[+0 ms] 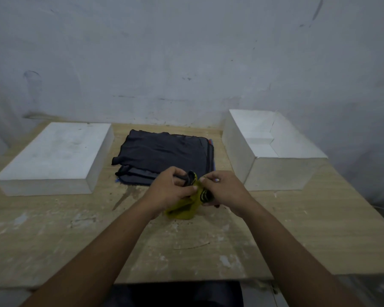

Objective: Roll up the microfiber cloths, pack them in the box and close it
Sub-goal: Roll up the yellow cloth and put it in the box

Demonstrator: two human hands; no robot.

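A yellow microfiber cloth with a dark edge [186,207] hangs bunched between both hands just above the table, in front of a stack of dark cloths [164,151]. My left hand [171,189] pinches its upper left part. My right hand [222,189] pinches its upper right part. An open white box [275,160] stands at the right, its inside looking empty. The white lid [53,156] lies flat at the left.
The worn wooden table [208,244] ends at a near edge below my forearms. A scuffed wall stands right behind the stack and the box. Bare tabletop lies in front of the hands.
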